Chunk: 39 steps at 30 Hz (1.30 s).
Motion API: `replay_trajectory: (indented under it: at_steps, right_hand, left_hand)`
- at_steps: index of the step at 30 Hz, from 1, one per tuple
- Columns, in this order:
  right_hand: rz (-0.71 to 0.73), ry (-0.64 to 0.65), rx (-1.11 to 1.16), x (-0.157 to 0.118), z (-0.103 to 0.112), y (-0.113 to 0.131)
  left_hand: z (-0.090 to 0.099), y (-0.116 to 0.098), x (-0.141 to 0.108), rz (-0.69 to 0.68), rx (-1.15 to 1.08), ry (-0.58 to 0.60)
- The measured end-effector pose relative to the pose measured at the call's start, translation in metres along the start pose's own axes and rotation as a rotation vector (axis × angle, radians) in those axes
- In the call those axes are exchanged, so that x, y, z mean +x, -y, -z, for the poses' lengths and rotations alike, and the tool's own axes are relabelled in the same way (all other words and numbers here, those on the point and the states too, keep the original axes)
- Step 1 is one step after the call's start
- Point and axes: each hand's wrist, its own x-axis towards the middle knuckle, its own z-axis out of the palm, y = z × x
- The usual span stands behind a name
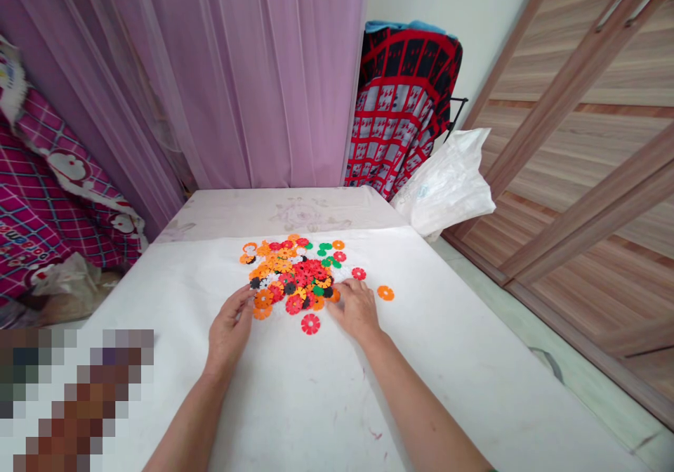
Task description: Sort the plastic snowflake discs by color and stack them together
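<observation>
Flower-shaped discs (308,272) piled on the desk (300,402) are flanked by left hand (232,326) and right hand (358,309), fingers loosely curled, any pinch can't be told; being loosely overlapped, they could be dragged along or scattered if either edge is nudged.

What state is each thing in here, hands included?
Disc pile: loose, overlapping
Orange disc at far right: flat, apart from pile
Left hand: fingers bent at the pile's left edge, grip unclear
Right hand: fingers bent at the pile's right edge, grip unclear
Purple curtain: hanging in folds
Wardrobe doors: shut
White plastic bag: crumpled
</observation>
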Motion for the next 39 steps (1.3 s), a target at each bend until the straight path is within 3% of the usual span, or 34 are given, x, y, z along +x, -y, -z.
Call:
replay_trajectory:
  at_steps: [8, 13, 19, 30, 34, 39]
  right_hand:
    - [0.005, 0.028, -0.093, 0.002, 0.006, 0.004]
    - [-0.114, 0.072, -0.171, 0.006, 0.016, -0.001]
    - [-0.121, 0.036, 0.039, 0.002, 0.015, -0.02]
    - [-0.134, 0.151, -0.041, 0.0, 0.02, 0.002]
    - [-0.099, 0.097, 0.001, -0.001, 0.011, -0.004]
    - [-0.094, -0.027, 0.209, -0.002, 0.002, -0.024]
  left_hand:
    - [0.0, 0.001, -0.001, 0.0, 0.003, 0.002]
    - [0.0, -0.001, 0.0, 0.0, 0.008, 0.014]
    - [0.0, -0.001, 0.0, -0.003, 0.002, 0.005]
    - [0.0, -0.001, 0.0, -0.011, 0.011, 0.023]
    - [0.0, -0.002, -0.001, -0.021, 0.003, 0.019]
    - [0.0, -0.002, -0.001, -0.013, 0.002, 0.006]
